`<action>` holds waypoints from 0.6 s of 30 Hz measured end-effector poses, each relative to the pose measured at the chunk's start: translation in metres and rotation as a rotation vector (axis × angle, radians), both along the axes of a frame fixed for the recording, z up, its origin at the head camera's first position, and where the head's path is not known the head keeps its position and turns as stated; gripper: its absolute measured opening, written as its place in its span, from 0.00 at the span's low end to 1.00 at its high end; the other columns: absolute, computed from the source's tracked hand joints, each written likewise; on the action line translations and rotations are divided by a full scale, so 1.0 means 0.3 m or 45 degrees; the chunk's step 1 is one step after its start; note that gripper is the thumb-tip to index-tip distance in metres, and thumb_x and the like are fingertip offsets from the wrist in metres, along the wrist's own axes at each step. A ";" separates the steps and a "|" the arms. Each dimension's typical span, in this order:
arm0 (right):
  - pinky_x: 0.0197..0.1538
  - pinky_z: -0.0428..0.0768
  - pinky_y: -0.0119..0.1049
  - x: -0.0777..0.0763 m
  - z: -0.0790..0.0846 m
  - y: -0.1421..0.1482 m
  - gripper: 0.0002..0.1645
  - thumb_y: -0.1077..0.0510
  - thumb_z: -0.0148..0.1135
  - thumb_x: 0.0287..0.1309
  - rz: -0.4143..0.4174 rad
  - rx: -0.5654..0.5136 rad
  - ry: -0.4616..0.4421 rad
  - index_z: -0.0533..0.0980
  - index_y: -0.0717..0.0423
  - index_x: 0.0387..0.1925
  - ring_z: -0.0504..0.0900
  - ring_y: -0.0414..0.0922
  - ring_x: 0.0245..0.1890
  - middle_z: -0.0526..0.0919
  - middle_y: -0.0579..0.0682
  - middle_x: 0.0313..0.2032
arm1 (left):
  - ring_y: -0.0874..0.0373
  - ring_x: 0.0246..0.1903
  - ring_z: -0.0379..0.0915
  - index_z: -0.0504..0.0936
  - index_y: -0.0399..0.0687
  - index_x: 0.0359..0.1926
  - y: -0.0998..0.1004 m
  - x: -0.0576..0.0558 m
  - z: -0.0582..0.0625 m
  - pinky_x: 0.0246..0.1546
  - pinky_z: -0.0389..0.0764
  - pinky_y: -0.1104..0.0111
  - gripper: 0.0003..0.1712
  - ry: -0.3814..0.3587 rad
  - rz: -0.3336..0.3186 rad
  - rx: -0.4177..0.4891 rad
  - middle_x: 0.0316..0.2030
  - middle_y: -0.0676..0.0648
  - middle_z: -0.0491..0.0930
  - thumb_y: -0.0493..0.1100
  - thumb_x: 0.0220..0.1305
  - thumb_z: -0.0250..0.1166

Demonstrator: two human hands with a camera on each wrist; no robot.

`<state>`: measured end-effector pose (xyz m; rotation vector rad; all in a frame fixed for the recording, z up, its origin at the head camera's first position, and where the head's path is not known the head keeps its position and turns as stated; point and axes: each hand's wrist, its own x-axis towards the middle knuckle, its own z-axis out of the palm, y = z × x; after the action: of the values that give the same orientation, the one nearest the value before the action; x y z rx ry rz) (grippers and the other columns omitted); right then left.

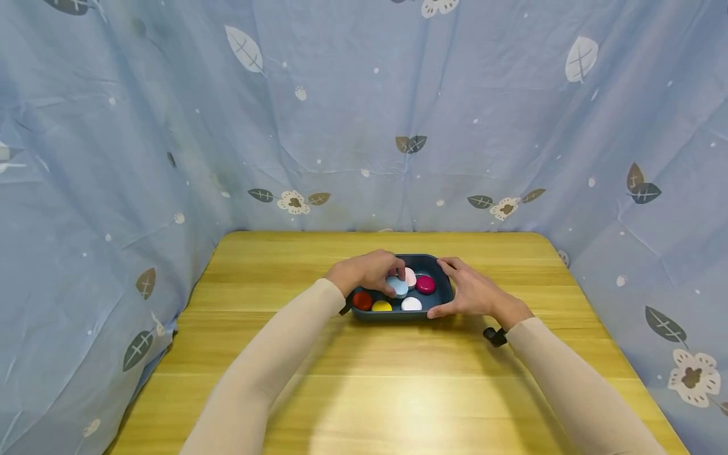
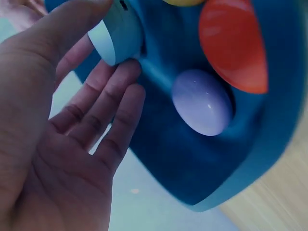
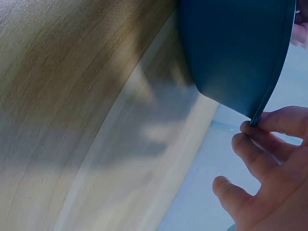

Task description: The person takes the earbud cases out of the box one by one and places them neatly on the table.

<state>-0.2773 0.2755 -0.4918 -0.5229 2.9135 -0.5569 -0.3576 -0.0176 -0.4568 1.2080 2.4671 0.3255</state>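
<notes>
A dark blue tray with rounded corners stands on the table and holds several smooth, round, coloured pieces. Reaching in from the left, my left hand pinches a light blue round piece between thumb and fingers, over the tray's middle. The left wrist view shows that piece's pale flat side, with the other fingers spread loosely below it. My right hand grips the tray's right end, thumb at the near rim and fingers at the far corner. In the right wrist view, its fingertips pinch the tray's thin rim.
Around the light blue piece lie a pale pink piece, a magenta one, a white one, a yellow one and a red one. A purple piece shows in the left wrist view. Blue patterned curtain encloses the wooden table.
</notes>
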 end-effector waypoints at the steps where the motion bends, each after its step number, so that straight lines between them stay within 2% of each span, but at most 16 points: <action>1: 0.80 0.79 0.72 0.000 -0.001 -0.002 0.89 0.12 0.83 0.48 0.003 -0.005 0.001 0.59 0.62 0.93 0.74 0.68 0.83 0.63 0.65 0.89 | 0.51 0.57 0.84 0.89 0.51 0.62 -0.004 0.008 0.006 0.69 0.88 0.60 0.21 0.014 0.011 0.011 0.59 0.44 0.90 0.49 0.75 0.83; 9: 0.82 0.76 0.75 0.004 0.001 -0.006 0.86 0.16 0.85 0.50 0.019 -0.021 0.011 0.60 0.62 0.92 0.68 0.69 0.87 0.60 0.63 0.92 | 0.52 0.52 0.80 0.90 0.48 0.62 -0.049 0.061 0.051 0.61 0.89 0.62 0.22 0.094 0.103 0.120 0.55 0.45 0.84 0.50 0.74 0.84; 18: 0.83 0.74 0.77 0.009 -0.001 0.001 0.89 0.12 0.82 0.48 0.020 -0.012 0.007 0.59 0.63 0.93 0.67 0.71 0.87 0.61 0.66 0.91 | 0.52 0.48 0.82 0.89 0.45 0.58 -0.167 0.091 0.083 0.55 0.89 0.62 0.21 0.234 0.192 0.335 0.54 0.45 0.90 0.47 0.72 0.85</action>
<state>-0.2746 0.2756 -0.4921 -0.5489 2.9102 -0.5683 -0.3302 -0.0675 -0.4318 1.2006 2.7497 0.6231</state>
